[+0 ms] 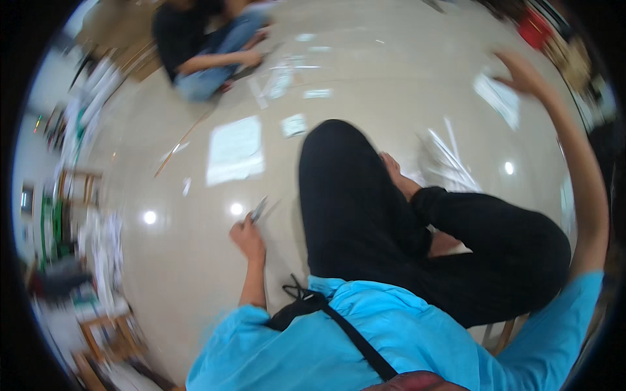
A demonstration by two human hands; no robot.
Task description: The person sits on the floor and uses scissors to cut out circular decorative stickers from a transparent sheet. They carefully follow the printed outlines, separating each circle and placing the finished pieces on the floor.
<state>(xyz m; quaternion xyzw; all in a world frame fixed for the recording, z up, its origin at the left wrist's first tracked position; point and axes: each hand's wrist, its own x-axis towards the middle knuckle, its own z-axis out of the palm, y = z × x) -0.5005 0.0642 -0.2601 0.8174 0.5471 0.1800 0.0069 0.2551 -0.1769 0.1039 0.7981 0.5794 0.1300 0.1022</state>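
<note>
My left hand (248,238) is low over the floor to the left of my bent knee, its fingers closed round scissors (259,209) whose blades point away from me; their outline is blurred. My right arm stretches far out to the right. At its end my right hand (520,73) has its fingers apart and holds nothing. It is over the edge of some white sheets (499,103) on the floor; whether it touches them I cannot tell. A large white paper sheet (235,150) lies ahead of my left hand, with a smaller printed piece (293,125) beside it.
White strips (453,156) lie in a heap beyond my bare foot. Another person (195,52) sits on the floor at the far left, near scattered paper pieces (280,81). A thin stick (175,153) lies on the left. Piled white material (98,98) and wooden furniture (111,335) line the left side.
</note>
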